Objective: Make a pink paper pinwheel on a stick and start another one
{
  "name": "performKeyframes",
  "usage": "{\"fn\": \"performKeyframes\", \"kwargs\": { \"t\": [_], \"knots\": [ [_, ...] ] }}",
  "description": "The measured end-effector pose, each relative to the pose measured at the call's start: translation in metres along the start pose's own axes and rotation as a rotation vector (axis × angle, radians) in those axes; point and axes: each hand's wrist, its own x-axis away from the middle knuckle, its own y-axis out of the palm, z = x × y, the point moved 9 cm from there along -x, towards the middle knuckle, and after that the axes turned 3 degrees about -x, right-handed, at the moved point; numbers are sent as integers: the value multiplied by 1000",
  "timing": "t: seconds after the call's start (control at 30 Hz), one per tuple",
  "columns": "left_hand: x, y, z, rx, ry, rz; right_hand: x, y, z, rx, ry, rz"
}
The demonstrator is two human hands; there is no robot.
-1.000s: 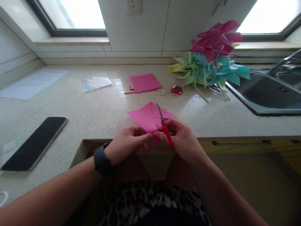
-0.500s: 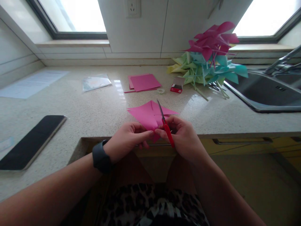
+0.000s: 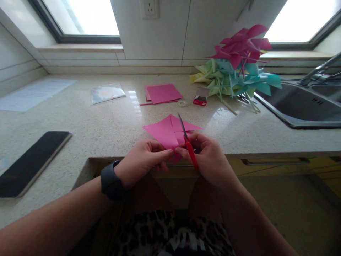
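Observation:
A square of pink paper [image 3: 165, 132], with slits running in from its corners, lies over the counter's front edge. My left hand [image 3: 144, 156] is closed, pinching the near corner between thumb and fingers. Across from it, the thumb and fingertips of my right hand [image 3: 211, 158] press on the same corner. Red-handled scissors [image 3: 190, 151] also sit in my right hand, blades pointing away and slightly left over the paper. Part of the paper's right side is hidden behind the scissors and fingers.
Behind the paper are a stack of pink sheets [image 3: 166, 93], a small roll of tape [image 3: 182, 103] and a small red box [image 3: 200, 101]. Paper pinwheels [image 3: 239, 71] are heaped beside the sink [image 3: 293, 106]. A phone [image 3: 34, 160] lies on the left, near a clear packet [image 3: 108, 93].
Both hands stay at the paper's near corner, with only slight finger movement. The view has shifted a little. The scissors remain in my right hand.

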Motion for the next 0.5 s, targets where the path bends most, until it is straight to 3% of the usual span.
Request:
{"fn": "performKeyframes", "kwargs": {
  "t": [0.3,0.5],
  "knots": [
    [3,1,3,-28,1,-1,1,0,2,19,24,20],
    [1,0,-1,54,-17,2,6,-10,-11,-21,19,47]
  ]
}}
